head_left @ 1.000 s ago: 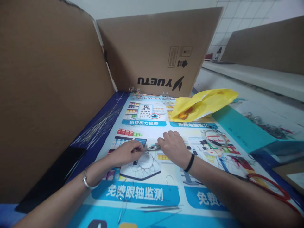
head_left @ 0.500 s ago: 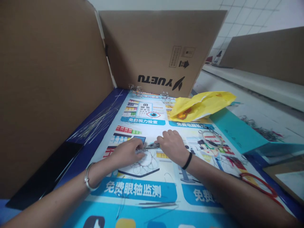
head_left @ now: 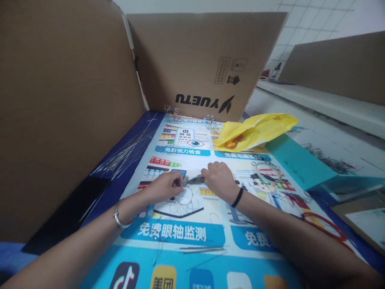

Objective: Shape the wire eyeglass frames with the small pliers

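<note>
Left hand [head_left: 165, 186] pinching wire loops [head_left: 182, 204] | right hand [head_left: 221, 182] gripping pliers [head_left: 194, 180] | cardboard [head_left: 204, 56]: inverted "YUETU" | sheet [head_left: 192, 162]: "免费眼轴监测"

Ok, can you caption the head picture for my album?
Right hand grips pliers, tips by the left hand, above looped wire.
</note>
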Demonstrator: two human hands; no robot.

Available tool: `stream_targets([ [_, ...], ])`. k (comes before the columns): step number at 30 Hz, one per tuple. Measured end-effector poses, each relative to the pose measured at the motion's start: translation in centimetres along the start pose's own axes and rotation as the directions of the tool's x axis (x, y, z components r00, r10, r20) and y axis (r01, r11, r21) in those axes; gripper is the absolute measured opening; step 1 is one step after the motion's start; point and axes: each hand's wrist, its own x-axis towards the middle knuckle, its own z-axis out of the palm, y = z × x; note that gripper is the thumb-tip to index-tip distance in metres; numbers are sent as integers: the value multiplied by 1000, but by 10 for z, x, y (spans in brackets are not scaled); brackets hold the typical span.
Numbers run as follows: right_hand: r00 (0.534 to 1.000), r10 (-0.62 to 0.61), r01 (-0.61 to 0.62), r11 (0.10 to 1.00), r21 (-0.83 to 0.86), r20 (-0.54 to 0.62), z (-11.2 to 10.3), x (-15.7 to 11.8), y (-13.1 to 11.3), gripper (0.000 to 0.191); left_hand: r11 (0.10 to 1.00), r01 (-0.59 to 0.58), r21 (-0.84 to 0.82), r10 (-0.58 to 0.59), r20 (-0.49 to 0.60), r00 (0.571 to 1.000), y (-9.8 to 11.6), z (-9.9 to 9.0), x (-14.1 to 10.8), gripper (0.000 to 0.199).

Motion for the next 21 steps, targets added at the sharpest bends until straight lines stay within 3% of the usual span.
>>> stream_targets([
  [8, 999, 30, -31, 999, 44, 33, 1, 0, 2, 16, 969, -4, -247, 32, 109, 994, -11, -1, 4, 11],
  [21, 999, 26, -28, 999, 47, 38, 4, 1, 2, 18, 948, 16, -319, 18, 101, 995, -9, 0, 5, 11],
])
